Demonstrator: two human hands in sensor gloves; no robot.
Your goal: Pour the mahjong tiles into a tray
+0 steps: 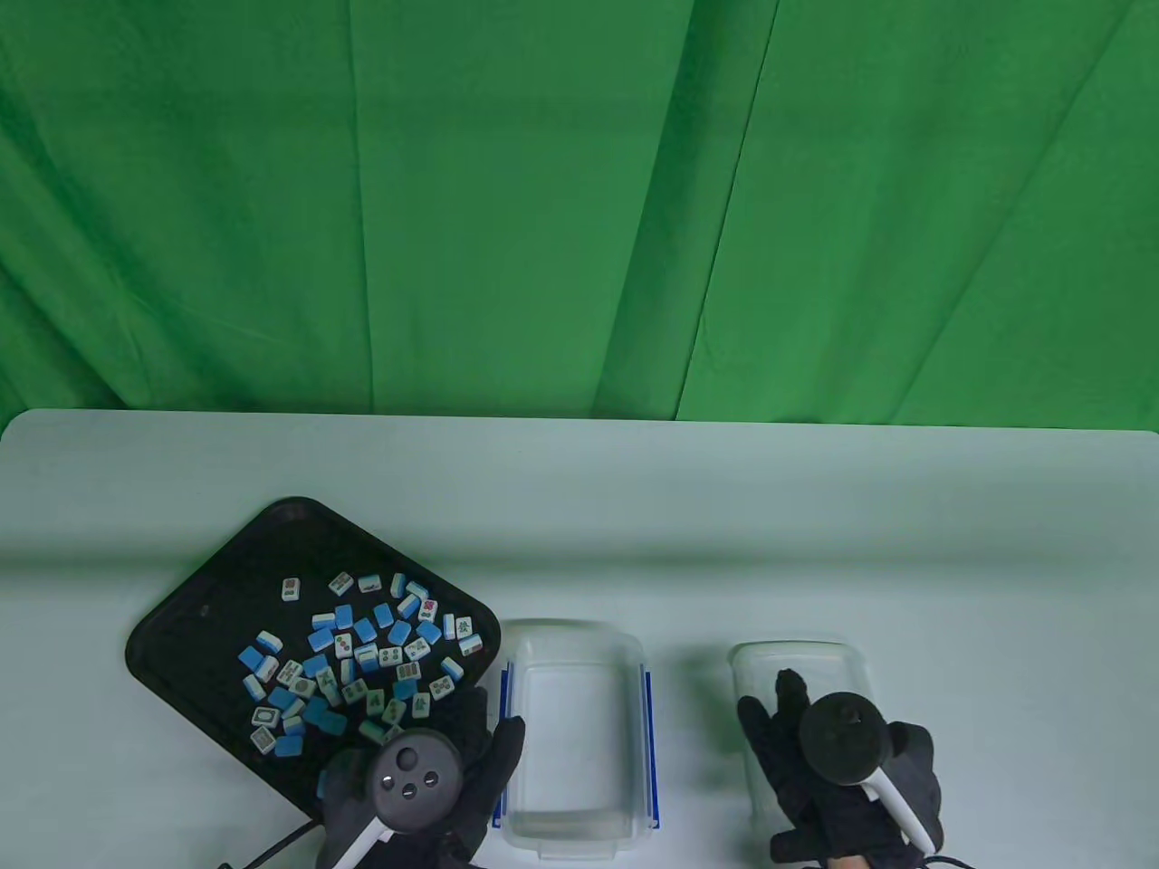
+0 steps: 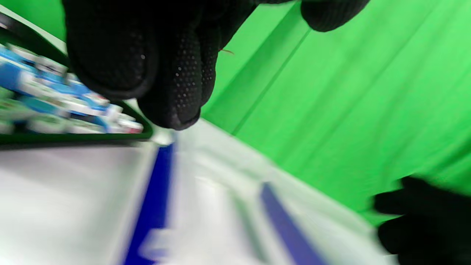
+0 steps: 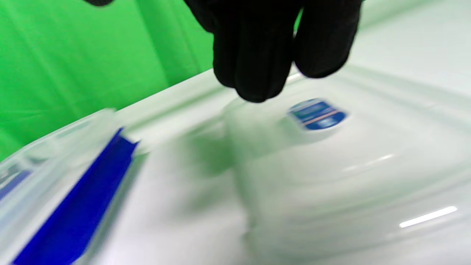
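A black tray point(image 1: 181, 625) at the table's front left holds several blue-backed mahjong tiles point(image 1: 362, 652), scattered loose. A clear plastic container point(image 1: 575, 724) with blue side clips stands empty just right of the tray. My left hand point(image 1: 489, 738) hovers between the tray's near corner and the container, fingers relaxed, holding nothing. The left wrist view shows its fingertips point(image 2: 173, 84) above the tray rim point(image 2: 73, 139) and a blue clip point(image 2: 156, 191). My right hand point(image 1: 779, 724) lies flat over a second clear plastic piece point(image 1: 815, 656), fingers point(image 3: 257, 55) straight.
The second clear piece point(image 3: 331, 165) bears a blue sticker point(image 3: 316, 114); whether it is a lid or a box is unclear. A green cloth point(image 1: 579, 208) hangs behind the white table point(image 1: 815, 525). Black cables run off the front edge by my left wrist.
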